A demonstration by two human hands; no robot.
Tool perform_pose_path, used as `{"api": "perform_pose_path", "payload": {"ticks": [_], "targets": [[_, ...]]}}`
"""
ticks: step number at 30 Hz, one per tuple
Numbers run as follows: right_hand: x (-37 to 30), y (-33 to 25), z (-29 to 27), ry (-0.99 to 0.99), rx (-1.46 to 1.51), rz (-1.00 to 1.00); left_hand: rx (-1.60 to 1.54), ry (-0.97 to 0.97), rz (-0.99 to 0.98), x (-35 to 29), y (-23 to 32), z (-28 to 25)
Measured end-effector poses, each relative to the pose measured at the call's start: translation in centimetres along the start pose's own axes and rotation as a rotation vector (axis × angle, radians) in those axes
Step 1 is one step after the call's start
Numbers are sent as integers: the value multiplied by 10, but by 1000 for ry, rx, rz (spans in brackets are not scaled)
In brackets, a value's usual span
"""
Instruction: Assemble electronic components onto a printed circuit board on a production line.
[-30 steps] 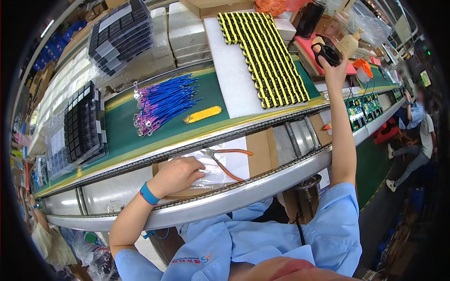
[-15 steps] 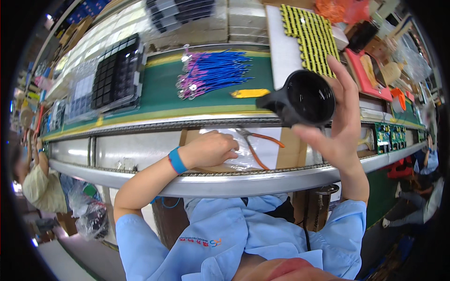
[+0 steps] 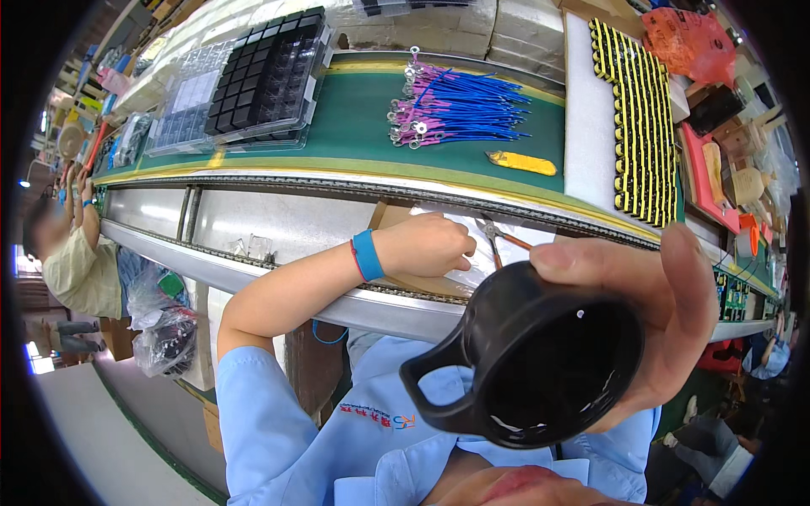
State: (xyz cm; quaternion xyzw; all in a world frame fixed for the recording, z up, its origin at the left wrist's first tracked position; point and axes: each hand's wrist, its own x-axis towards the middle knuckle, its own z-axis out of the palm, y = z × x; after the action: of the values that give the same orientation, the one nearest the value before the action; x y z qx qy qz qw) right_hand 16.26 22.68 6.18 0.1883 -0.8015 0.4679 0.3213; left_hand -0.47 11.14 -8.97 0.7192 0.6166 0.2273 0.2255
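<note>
A black mug (image 3: 485, 337) is held close up in my right hand (image 3: 666, 320), tilted so that its dark inside faces me. Its looped handle points left, and my fingers wrap its right and far side. My left hand (image 3: 426, 244), with a blue band on the wrist, rests curled over a shallow cardboard tray (image 3: 392, 215); the inside of its grip is hidden. Beside its fingers lie pliers (image 3: 494, 232) with orange handles on white sheeting, partly covered by my right hand and the mug.
Blue wires (image 3: 472, 105) with ring terminals lie on the green bench, near a yellow utility knife (image 3: 521, 162). Black gridded trays (image 3: 266, 80) stand left; yellow-and-black parts (image 3: 633, 126) in rows lie on a white foam sheet (image 3: 586, 126) at right. A person (image 3: 80, 253) works far left.
My right hand has brought the mug nearer and lower, and it now looks much larger. My left hand stays curled by the pliers. The view has turned, shifting the bench items rightward.
</note>
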Motion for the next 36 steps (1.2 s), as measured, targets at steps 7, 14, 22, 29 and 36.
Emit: {"api": "perform_pose_path", "payload": {"ticks": [7, 14, 22, 29, 36], "targets": [[-54, -8, -69, -15, -20, -7, 86, -92, -89, 1, 8, -5], [-42, -9, -46, -22, -44, -29, 76, -88, -129, 3, 5, 0], [-95, -25, -119, -41, -83, -80, 69, -49, -100, -1, 2, 2], [-26, 8, -65, 66, -167, 26, -94, -48, -134, 0, 4, -3], [-60, 38, -128, 455, -441, 407, 23, -251, -212, 7, 11, -5]]}}
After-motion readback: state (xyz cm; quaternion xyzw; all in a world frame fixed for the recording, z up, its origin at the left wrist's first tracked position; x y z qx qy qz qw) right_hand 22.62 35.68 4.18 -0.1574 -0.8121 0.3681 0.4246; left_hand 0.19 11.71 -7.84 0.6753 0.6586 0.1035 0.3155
